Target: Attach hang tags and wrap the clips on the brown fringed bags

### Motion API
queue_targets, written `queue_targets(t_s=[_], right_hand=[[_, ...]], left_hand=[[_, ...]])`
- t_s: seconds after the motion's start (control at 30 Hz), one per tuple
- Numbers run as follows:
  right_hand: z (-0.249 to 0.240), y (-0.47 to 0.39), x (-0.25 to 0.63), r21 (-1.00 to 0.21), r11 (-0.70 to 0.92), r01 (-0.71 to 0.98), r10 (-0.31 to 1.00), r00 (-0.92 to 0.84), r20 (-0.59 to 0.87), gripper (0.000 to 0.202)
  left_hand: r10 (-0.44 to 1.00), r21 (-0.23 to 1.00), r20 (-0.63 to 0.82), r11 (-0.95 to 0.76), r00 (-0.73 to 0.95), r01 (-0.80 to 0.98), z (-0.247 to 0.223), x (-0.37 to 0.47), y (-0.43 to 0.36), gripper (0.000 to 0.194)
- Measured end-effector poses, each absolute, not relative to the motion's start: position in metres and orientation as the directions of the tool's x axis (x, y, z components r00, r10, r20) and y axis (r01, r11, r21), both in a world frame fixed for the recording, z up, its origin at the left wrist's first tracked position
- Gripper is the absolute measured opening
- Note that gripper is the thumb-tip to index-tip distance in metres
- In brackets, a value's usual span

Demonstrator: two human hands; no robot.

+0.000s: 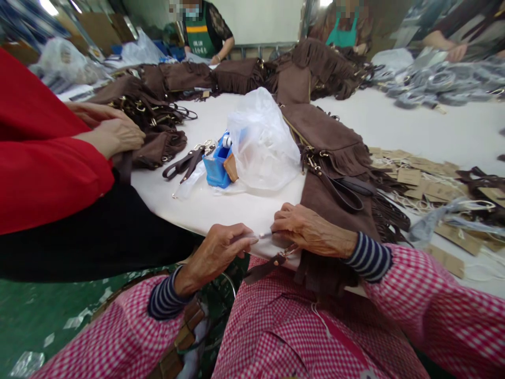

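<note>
My left hand (223,250) is closed at the table's front edge, thumb and forefinger pinched on something small, pale and blurred. Just right of it, my right hand (302,226) has its fingers bent together around another small pale piece, too blurred to name. A narrow gap separates the fingertips. Below my right hand, a dark brown strap (265,268) with a metal clasp hangs over the edge. Under and beside that hand lies a brown fringed bag (327,202), partly hidden by it, with a loop strap (345,195) on top.
Ahead stand a blue container (218,171) and a white plastic bag (264,150), with loose straps (185,163) to their left. Cardboard tags (430,179) lie right. A red-sleeved person's hands (114,131) work at left; more people stand across the table (232,208).
</note>
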State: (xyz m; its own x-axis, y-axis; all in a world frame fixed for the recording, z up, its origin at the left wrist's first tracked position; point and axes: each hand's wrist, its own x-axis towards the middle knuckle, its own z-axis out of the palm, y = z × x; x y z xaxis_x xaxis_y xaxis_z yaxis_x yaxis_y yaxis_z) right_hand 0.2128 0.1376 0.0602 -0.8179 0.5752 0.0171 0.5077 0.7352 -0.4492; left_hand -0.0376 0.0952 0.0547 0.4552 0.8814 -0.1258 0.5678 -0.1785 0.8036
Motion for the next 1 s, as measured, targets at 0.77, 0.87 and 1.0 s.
queue_targets(t_s=[0.77,0.87,1.0], right_hand=[[0.055,0.124,0.244,-0.544,0.537,0.645,0.821,-0.547,0.161,0.034],[0.05,0.125,0.248,-0.609,0.51,0.608,0.836,-0.515,0.188,0.034],[0.046,0.125,0.253,-0.664,0.501,0.556,0.839,-0.501,0.214,0.035]], left_hand=[[0.757,0.734,-0.315,-0.188,0.572,0.653,0.084,0.026,0.133,0.032],[0.697,0.813,-0.482,0.131,0.53,0.567,0.081,0.032,0.138,0.034],[0.64,0.804,-0.573,0.315,0.512,0.505,0.075,0.036,0.144,0.035]])
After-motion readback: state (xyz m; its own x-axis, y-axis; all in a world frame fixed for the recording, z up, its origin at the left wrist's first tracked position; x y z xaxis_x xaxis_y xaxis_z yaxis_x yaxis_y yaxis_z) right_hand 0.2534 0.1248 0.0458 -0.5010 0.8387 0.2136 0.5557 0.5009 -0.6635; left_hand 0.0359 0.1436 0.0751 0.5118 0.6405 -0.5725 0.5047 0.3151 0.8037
